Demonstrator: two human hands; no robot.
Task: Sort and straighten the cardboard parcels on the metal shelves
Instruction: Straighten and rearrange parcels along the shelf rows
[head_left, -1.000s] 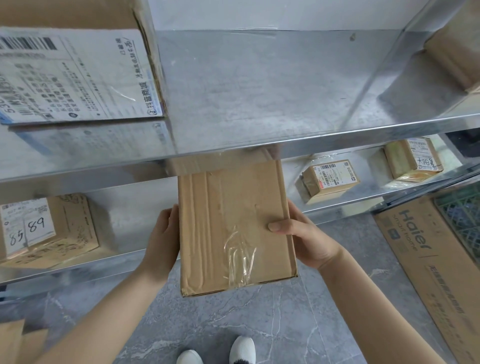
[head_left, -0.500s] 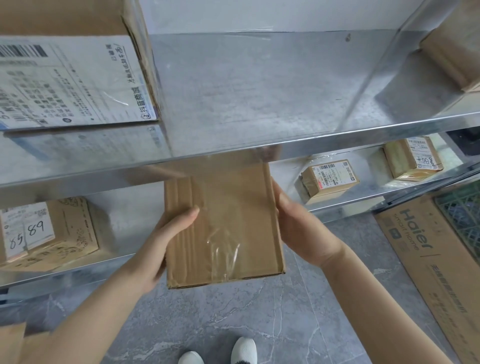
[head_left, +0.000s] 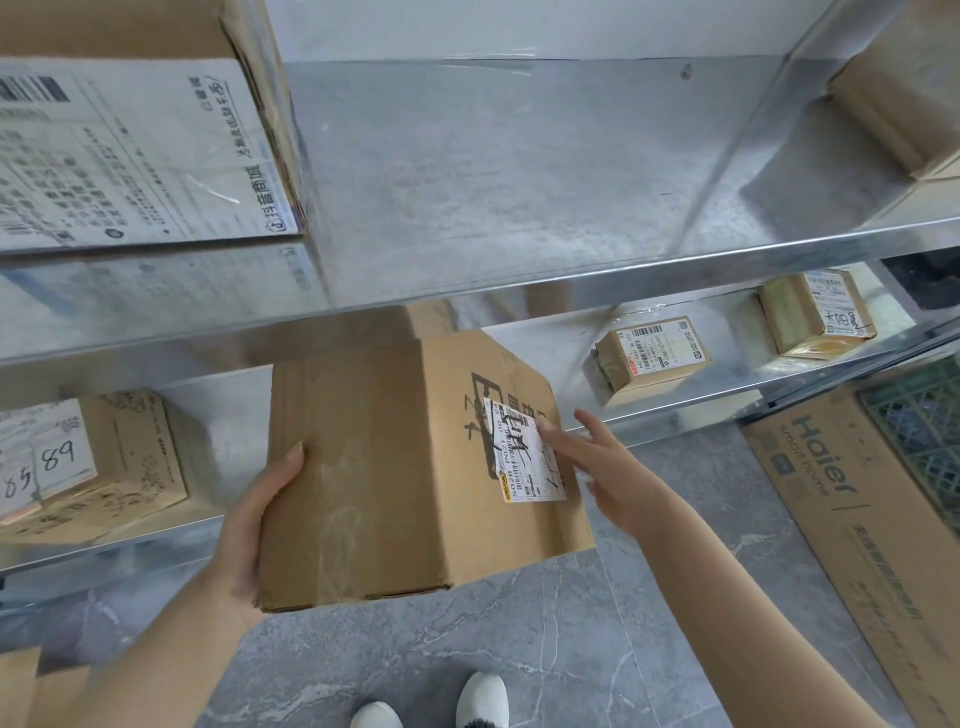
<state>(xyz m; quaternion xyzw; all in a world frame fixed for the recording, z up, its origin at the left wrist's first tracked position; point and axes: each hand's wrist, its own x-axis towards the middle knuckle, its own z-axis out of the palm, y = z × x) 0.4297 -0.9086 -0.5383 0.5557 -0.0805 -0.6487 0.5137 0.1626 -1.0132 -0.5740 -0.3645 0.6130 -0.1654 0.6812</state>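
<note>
1. Our left hand (head_left: 249, 525) is gripping the cardboard parcel (head_left: 374, 467) at its near left corner. The thumb is lying up the top face and the other fingers are hidden underneath, so this hand looks to be carrying most of the load.
2. Our right hand (head_left: 608, 478) is lying open with its fingers straight and spread, fingertips touching the white shipping label (head_left: 524, 457) on the parcel's right-hand face. It's steadying, not clamping.
3. The parcel is hanging tilted in the centre of the frame, out in front of the lower shelf (head_left: 675, 410). Its far end is running under the front lip of the upper shelf (head_left: 519, 182), so we can't tell if it's resting on anything back there.
4. Handling guess: one hand is managing it by a corner, so we're betting it's fairly light. The walls are looking stiff but creased, and the shiny tape on top is probably slick. We're thinking bare cardboard on two opposite sides is the better hold, with a palm underneath and no dragging on the label.
5. Further out on the lower shelf, the box marked 89 (head_left: 119, 457) is sitting at the left of the frame and a small labelled box (head_left: 649, 358) at the right. Both are well apart from ours.
</note>
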